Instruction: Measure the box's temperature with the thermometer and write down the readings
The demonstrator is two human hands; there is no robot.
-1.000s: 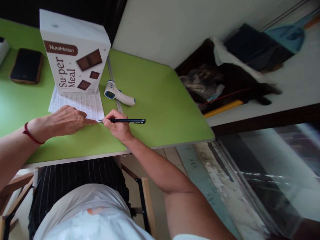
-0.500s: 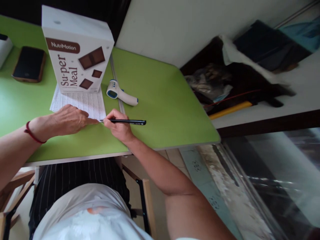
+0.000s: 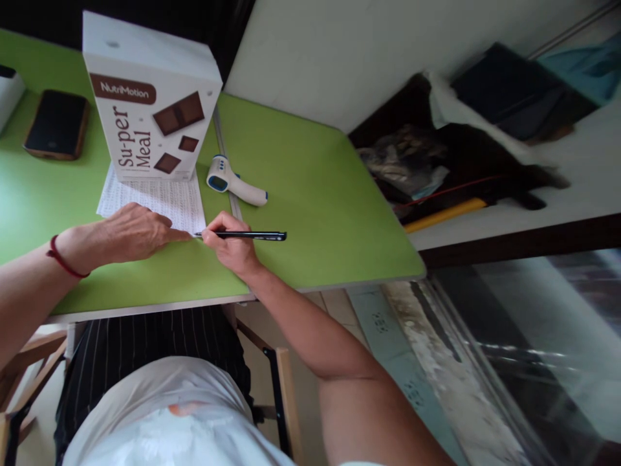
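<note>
Pen [image 3: 250,235] | R hand [image 3: 231,244] fingers pinching, tip on sheet [image 3: 165,197] | L hand [image 3: 127,232] flat

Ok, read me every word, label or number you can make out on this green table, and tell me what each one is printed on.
"NutriMotion": on the brown band of the white cardboard box.
"Su-per Meal": brown lettering running sideways on the same box.
White printed paper sheet under the left hand: rows of print, too small to read.
White handheld thermometer: blue display, unreadable.
Thin black pen in the right hand: no legible marking.

The pen [image 3: 247,235] has tilted slightly; its cap end rose.
</note>
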